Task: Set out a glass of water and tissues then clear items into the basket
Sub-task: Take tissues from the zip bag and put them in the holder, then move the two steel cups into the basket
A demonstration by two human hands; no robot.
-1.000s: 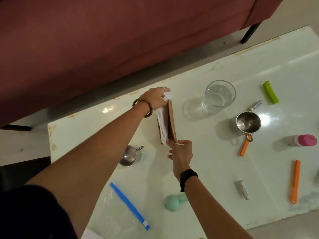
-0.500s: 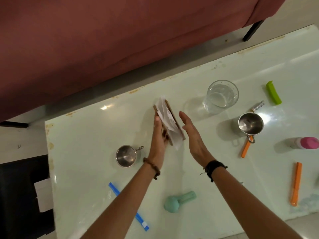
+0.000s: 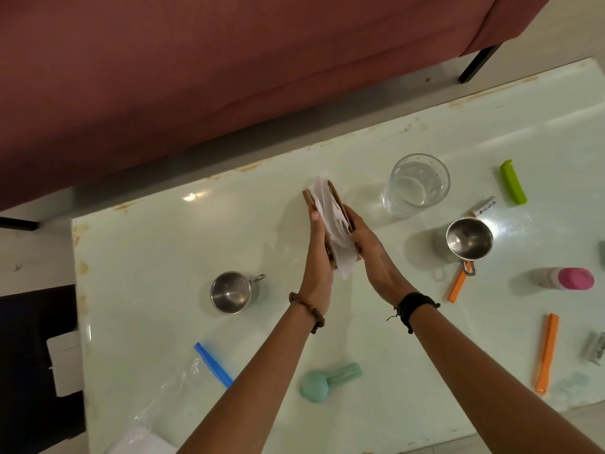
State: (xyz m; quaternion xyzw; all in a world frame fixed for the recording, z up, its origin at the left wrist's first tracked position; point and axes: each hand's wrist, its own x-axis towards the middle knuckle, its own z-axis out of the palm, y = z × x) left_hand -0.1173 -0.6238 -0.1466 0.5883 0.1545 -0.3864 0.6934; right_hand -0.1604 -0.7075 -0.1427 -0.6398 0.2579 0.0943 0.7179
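Pale-green table (image 3: 137,290) carries the water glass (image 3: 415,185), already set out. Left hand (image 3: 317,253) and right hand (image 3: 371,249) press flat against the wooden tissue holder (image 3: 340,199), squaring it. Next: release, begin clearing.

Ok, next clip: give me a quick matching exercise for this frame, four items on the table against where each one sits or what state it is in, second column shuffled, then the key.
Items
1. tissue holder
2. glass of water
3. green clip
4. blue-zip plastic bag

Places or states
A. near the front left of the table, lying flat
B. pressed between the left hand and right hand
C. far right, past the battery
D. standing just right of the tissues, untouched

Pairs: 1-B, 2-D, 3-C, 4-A
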